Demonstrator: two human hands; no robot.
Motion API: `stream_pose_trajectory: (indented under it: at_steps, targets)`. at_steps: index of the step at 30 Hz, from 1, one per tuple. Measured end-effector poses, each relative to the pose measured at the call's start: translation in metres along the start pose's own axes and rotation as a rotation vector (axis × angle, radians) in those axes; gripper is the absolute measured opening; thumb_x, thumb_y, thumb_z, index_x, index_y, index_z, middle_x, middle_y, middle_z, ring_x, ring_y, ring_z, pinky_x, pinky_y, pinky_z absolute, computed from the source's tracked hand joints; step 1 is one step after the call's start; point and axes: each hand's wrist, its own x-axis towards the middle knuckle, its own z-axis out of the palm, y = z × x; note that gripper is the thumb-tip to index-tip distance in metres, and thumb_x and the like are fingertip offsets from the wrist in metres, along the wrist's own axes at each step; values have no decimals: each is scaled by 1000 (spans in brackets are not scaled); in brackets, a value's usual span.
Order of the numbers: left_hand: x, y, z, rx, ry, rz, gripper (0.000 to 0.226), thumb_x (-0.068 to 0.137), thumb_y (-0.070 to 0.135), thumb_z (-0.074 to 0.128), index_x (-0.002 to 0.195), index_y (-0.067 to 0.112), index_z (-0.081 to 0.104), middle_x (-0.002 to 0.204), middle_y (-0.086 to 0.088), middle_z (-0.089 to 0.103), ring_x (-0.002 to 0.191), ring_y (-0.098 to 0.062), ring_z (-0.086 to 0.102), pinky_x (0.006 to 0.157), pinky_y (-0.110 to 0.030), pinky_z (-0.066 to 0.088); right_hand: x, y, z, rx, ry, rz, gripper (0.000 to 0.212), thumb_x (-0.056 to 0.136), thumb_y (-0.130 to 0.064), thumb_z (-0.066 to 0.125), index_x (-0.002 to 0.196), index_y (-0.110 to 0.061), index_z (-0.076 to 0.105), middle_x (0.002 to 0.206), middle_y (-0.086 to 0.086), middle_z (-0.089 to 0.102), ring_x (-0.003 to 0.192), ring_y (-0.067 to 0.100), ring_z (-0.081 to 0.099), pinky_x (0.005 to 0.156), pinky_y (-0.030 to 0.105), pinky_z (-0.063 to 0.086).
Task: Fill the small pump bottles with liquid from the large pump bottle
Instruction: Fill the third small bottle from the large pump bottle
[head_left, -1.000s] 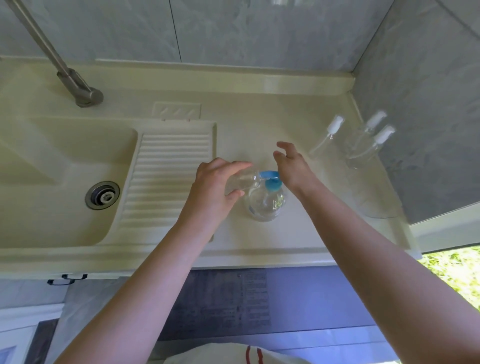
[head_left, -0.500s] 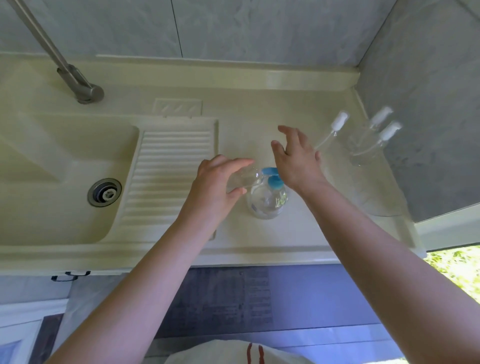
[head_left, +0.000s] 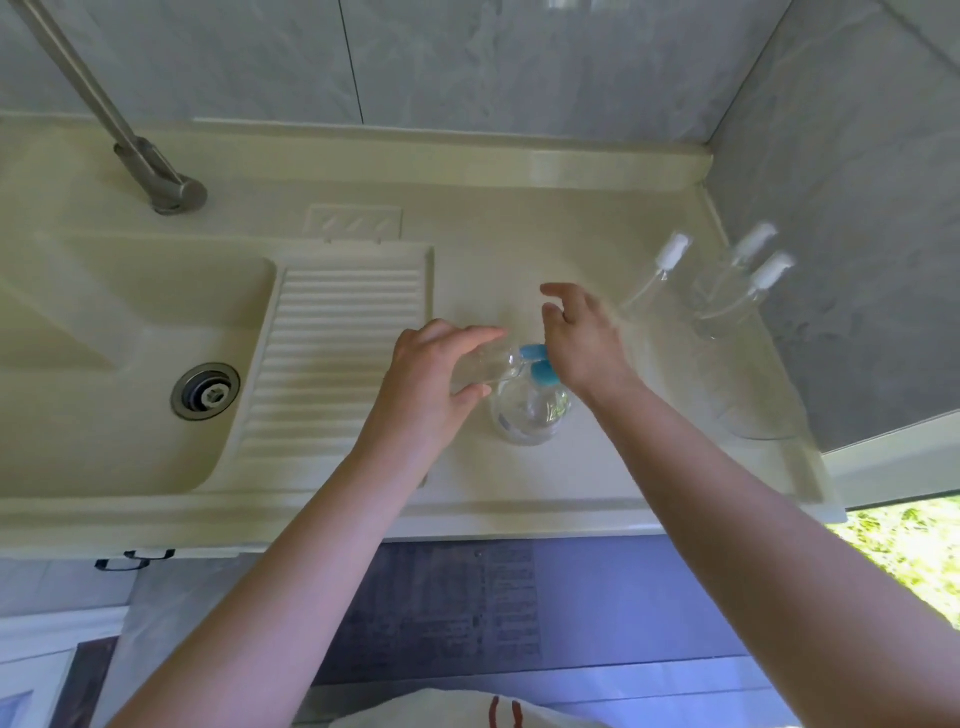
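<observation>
Left hand (head_left: 431, 384) wrapped around a small clear bottle (head_left: 480, 369), fingers curled over the top and thumb underneath, holding it tipped on its side with the open mouth aimed at the blue spout of the large pump bottle (head_left: 530, 410). Mouth of the small bottle right at the spout, close enough to seem touching, though not certain. Right hand (head_left: 582, 343) just beyond and right of the blue pump head (head_left: 543, 364), fingers loosely spread and slightly bent, gripping nothing; heel of the hand over the pump head, contact hard to judge. Fingertips blurred.

Large pump bottle upright on the pale cream counter (head_left: 545, 483), round clear body seen from above, blue cap on top, a little clear liquid visible inside.

Right of the large pump bottle and farther back, near the wall corner, three more small clear bottles with white pump tops: one (head_left: 660, 275) nearest, and two (head_left: 750, 280) close together beside the grey wall. All three well apart from both hands.

Left of the large pump bottle, a ribbed draining board (head_left: 337, 364) moulded into the counter, and beyond it the sink basin (head_left: 130, 364) with a metal drain (head_left: 206, 391). Farther back left, a metal tap (head_left: 150, 171) rising from the counter ledge.
</observation>
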Motion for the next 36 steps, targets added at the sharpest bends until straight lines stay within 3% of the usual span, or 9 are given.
stream_pose_trajectory:
  at_steps: [4,7,13,17,21,26,29,32,36]
  targets:
    - [-2,-1,1,10,-9,-1,58,79,13,77,129,39,60,107,9,59,110,-21,53,92,-17,31,4,3,7,-42,-48,35,41,103,-38,31,143,-33,39,159,1,28,150,24,20,120,55,8]
    - [-2,1,0,4,14,0,58,79,13,77,128,39,61,107,9,59,109,-19,52,90,-13,29,16,-3,-8,61,-67,69,44,102,-43,35,145,-30,39,153,5,36,144,25,30,120,54,14]
    - [-1,-4,2,-1,5,-5,58,77,14,78,128,37,62,106,9,59,107,-20,54,91,-16,31,1,1,6,46,-50,75,40,103,-33,32,142,-32,42,153,1,37,144,25,29,121,53,10]
    - [0,-4,4,-2,-2,-10,58,78,14,78,128,38,61,106,10,58,107,-19,54,90,-16,32,6,3,3,-42,-46,28,44,103,-40,32,146,-33,36,161,2,25,151,24,17,121,55,3]
    - [0,-3,2,-21,20,5,59,77,14,79,128,39,61,105,9,60,106,-18,55,91,-16,32,14,-1,-12,31,-30,-1,46,103,-42,37,147,-29,36,158,3,30,146,25,28,120,55,13]
    - [0,-3,2,-6,16,-4,59,78,13,78,128,39,61,106,9,59,106,-19,53,88,-13,29,0,5,10,80,-111,28,42,103,-31,32,144,-31,41,156,2,34,145,24,26,121,52,12]
    - [-2,-4,2,2,5,-2,60,79,14,78,130,40,60,107,8,59,107,-20,53,89,-13,29,8,5,4,83,-163,64,47,103,-41,32,149,-32,36,160,4,26,148,25,23,122,51,10]
    - [-2,-3,0,-12,15,0,60,79,14,78,130,39,59,107,9,59,106,-18,54,91,-15,31,17,1,-8,204,-165,68,49,102,-48,34,148,-32,35,157,5,31,142,24,34,120,47,22]
    - [-2,-3,3,-20,16,0,60,78,13,78,130,39,60,106,7,59,105,-19,55,92,-15,32,6,3,6,178,-132,67,45,102,-33,34,147,-31,39,154,4,37,144,26,31,120,51,19]
